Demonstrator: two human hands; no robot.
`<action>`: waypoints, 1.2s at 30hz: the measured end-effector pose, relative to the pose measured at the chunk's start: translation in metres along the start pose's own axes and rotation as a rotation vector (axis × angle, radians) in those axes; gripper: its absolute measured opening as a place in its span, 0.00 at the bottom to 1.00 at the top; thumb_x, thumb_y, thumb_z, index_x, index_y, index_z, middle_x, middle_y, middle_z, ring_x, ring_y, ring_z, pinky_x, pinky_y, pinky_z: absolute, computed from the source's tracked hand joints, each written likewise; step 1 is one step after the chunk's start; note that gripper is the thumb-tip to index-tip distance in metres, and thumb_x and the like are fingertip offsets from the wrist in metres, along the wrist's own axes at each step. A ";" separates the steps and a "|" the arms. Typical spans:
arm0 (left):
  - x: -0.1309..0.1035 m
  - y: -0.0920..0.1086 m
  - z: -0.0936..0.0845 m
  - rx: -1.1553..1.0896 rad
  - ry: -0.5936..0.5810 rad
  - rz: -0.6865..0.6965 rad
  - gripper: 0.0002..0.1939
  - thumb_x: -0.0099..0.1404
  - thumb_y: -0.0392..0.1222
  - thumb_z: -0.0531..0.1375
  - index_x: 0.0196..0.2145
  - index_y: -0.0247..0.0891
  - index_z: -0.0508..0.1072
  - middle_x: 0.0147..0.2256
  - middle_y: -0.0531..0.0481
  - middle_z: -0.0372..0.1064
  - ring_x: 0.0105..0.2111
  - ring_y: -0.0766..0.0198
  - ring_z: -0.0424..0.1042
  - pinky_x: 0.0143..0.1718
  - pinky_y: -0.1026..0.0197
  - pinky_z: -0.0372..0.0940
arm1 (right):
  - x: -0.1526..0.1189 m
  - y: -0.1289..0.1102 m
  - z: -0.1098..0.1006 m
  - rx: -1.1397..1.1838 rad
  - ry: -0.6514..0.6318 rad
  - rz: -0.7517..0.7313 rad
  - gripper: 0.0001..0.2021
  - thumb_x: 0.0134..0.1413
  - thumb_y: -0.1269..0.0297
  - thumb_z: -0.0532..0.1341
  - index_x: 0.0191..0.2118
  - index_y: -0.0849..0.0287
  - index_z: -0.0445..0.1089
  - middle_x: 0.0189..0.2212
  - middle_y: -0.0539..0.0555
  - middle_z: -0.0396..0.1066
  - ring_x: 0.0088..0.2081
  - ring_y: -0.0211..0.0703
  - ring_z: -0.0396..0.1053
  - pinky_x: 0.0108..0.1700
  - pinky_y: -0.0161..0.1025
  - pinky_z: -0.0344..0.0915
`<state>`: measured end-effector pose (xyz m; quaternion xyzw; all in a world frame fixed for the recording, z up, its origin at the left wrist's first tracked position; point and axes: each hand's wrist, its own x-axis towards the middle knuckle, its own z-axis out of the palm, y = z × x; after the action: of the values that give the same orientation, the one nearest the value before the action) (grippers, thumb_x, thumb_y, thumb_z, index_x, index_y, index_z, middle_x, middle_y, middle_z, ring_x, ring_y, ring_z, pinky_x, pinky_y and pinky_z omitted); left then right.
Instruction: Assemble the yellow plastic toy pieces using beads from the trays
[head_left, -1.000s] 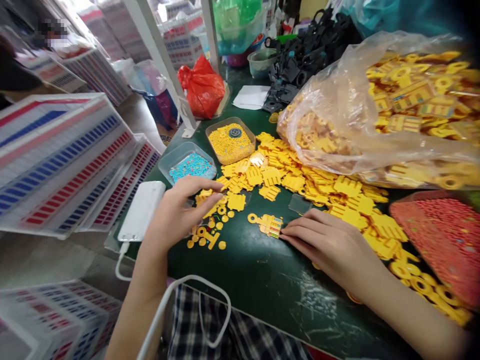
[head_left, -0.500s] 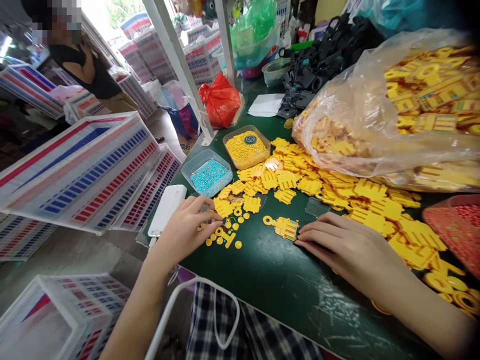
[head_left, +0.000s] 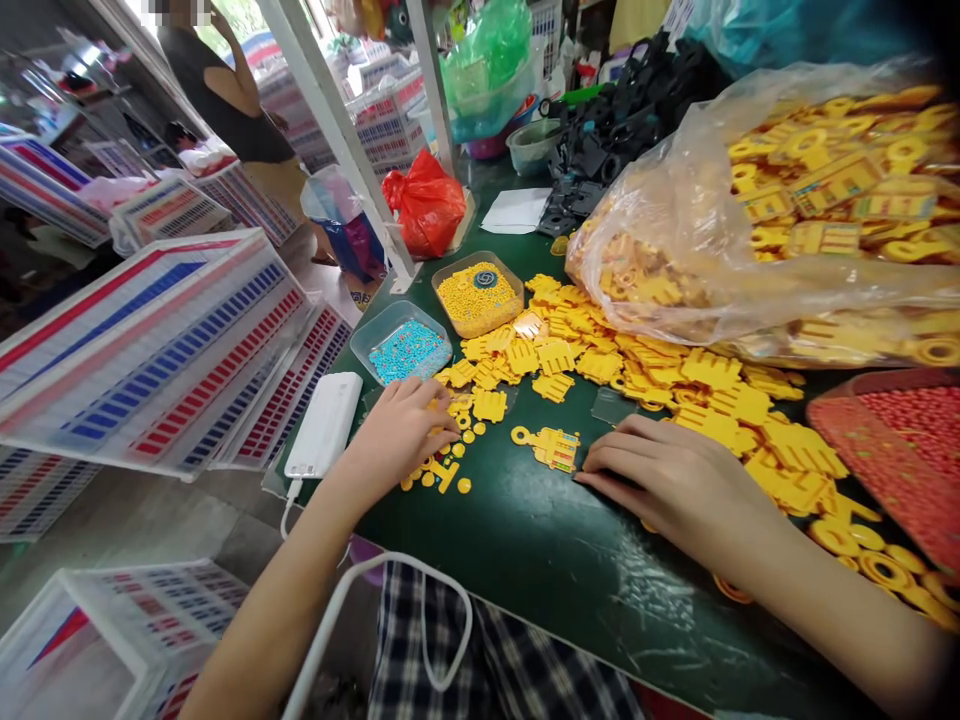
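Observation:
On the green table lies a yellow plastic piece with a ring at its left end and coloured beads in its slots. My right hand rests just right of it, fingers pressed together at its right edge; whether they pinch anything is hidden. Small yellow discs and parts are scattered at the left. Over them is my left hand, its fingers curled down; what the fingertips hold, if anything, cannot be made out. Behind are a tub of blue beads and a tub of yellow beads.
Yellow pieces spread below a large clear bag. Red beads fill a tray at the right. A white power bank with a cable lies at the left edge. A person stands beyond stacked crates.
The view has shifted slightly, moving the table items left. My left hand has reached slightly farther over the small yellow parts. The person in the background has raised an arm.

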<state>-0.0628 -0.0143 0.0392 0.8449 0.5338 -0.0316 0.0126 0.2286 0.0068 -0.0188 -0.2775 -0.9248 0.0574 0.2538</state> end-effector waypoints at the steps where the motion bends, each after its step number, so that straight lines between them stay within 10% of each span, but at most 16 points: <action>1: 0.003 -0.002 -0.002 -0.028 -0.034 -0.003 0.06 0.65 0.43 0.63 0.35 0.42 0.80 0.40 0.46 0.68 0.42 0.54 0.65 0.43 0.52 0.61 | 0.000 0.000 -0.001 -0.002 -0.002 0.002 0.17 0.68 0.58 0.50 0.31 0.56 0.70 0.27 0.51 0.73 0.32 0.43 0.67 0.31 0.40 0.57; 8: 0.014 -0.004 -0.006 -0.138 -0.181 0.083 0.11 0.70 0.44 0.56 0.37 0.37 0.75 0.44 0.45 0.66 0.46 0.54 0.64 0.51 0.49 0.61 | 0.003 0.001 -0.006 -0.004 -0.045 0.032 0.15 0.67 0.61 0.53 0.30 0.57 0.71 0.27 0.51 0.74 0.32 0.43 0.67 0.31 0.39 0.57; 21: 0.047 0.042 -0.014 -0.587 -0.049 0.124 0.08 0.72 0.42 0.50 0.39 0.39 0.65 0.39 0.49 0.73 0.39 0.62 0.72 0.42 0.59 0.66 | 0.005 0.001 -0.009 0.025 -0.015 0.054 0.14 0.66 0.62 0.54 0.31 0.59 0.71 0.29 0.53 0.74 0.33 0.43 0.67 0.33 0.39 0.59; 28: 0.069 0.063 -0.008 -0.468 -0.118 0.250 0.07 0.72 0.38 0.49 0.37 0.38 0.65 0.33 0.51 0.71 0.32 0.64 0.71 0.34 0.63 0.63 | 0.007 -0.001 -0.009 0.032 0.024 -0.009 0.14 0.67 0.64 0.52 0.32 0.59 0.71 0.33 0.53 0.75 0.34 0.41 0.69 0.33 0.38 0.59; 36: 0.063 0.071 0.000 -0.149 0.162 0.412 0.14 0.75 0.40 0.45 0.36 0.36 0.68 0.30 0.50 0.70 0.31 0.61 0.70 0.34 0.60 0.61 | 0.005 -0.003 -0.009 0.077 0.063 0.006 0.14 0.67 0.67 0.51 0.37 0.61 0.73 0.31 0.54 0.75 0.33 0.42 0.68 0.34 0.38 0.61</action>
<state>0.0286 0.0121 0.0337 0.9326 0.3500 0.0790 0.0380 0.2278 0.0064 -0.0083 -0.2720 -0.9126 0.0852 0.2932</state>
